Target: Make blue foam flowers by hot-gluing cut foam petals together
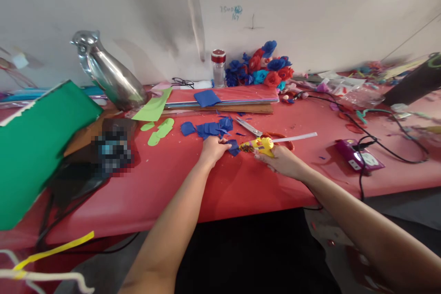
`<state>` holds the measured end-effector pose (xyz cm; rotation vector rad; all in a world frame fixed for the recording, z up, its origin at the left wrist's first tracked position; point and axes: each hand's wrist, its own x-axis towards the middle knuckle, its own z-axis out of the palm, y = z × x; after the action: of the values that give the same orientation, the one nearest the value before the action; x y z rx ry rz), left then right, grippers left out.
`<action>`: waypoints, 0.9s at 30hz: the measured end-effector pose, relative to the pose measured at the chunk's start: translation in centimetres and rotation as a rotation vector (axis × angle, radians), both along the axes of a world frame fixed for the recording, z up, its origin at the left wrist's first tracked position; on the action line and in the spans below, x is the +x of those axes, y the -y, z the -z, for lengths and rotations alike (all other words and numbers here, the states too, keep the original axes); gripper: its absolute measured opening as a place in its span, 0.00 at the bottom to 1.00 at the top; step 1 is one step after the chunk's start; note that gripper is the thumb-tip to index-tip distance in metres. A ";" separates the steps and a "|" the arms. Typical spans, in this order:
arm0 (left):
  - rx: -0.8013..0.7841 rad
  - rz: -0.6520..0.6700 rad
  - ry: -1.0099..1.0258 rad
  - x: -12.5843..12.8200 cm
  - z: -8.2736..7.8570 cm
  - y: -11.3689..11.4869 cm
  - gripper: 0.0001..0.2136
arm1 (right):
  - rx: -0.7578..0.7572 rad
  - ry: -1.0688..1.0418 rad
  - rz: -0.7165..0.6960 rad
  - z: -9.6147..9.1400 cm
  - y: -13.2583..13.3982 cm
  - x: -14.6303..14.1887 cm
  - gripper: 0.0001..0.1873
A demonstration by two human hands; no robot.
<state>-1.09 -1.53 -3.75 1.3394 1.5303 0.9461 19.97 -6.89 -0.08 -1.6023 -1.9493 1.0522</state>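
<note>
My left hand (pixel 214 150) pinches a small blue paper petal (pixel 234 148) over the red table. In my right hand (pixel 280 160) is a yellow hot glue gun (pixel 263 145), its nozzle pointing left and touching or very close to the petal. A clear glue stick (pixel 296 138) juts out of the gun's back end to the right. Just beyond my left hand lies a row of cut blue paper pieces (pixel 211 129). Scissors (pixel 248 126) with orange handles lie behind the glue gun, which partly hides them.
Green paper pieces (pixel 160 132) lie left of the blue ones. A stack of paper sheets (pixel 223 96), a glass bottle (pixel 218 69) and paper flowers (pixel 265 69) stand behind. A steel jug (pixel 110 73) is at left. A purple power box (pixel 358 156) with black cables sits at right.
</note>
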 end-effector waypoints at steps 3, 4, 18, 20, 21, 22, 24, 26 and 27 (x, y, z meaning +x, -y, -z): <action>-0.008 0.001 0.010 0.0 -0.1 0.1 0.04 | 0.013 0.016 -0.010 -0.2 0.1 0.0 0.16; -0.011 0.003 0.018 0.0 -0.2 0.1 0.04 | 0.019 0.023 -0.013 -0.3 0.1 0.0 0.16; -0.032 0.004 0.033 -0.1 -0.1 0.1 0.03 | -0.004 -0.019 -0.061 -0.7 0.6 -0.6 0.14; -0.042 -0.006 0.051 0.0 -0.3 0.2 0.04 | 0.004 -0.010 -0.046 -0.5 0.4 -0.3 0.15; -0.045 -0.013 0.059 0.1 -0.4 0.2 0.04 | 0.011 -0.005 -0.038 -0.5 0.4 -0.1 0.16; -0.046 -0.018 0.064 0.1 -0.4 0.2 0.04 | 0.017 0.000 -0.033 -0.4 0.4 0.0 0.16; -0.048 -0.027 0.067 0.1 -0.4 0.2 0.05 | 0.027 0.001 -0.035 -0.4 0.4 0.2 0.17; -0.049 -0.025 0.066 0.1 -0.3 0.1 0.05 | 0.036 -0.012 -0.051 -0.4 0.6 0.0 0.18; -0.049 -0.018 0.065 0.0 -0.3 0.1 0.05 | 0.037 -0.018 -0.065 -0.4 0.7 -0.1 0.18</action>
<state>-1.05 -1.61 -3.46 1.2509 1.5094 0.9481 19.86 -7.60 0.37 -1.5139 -2.0097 1.0463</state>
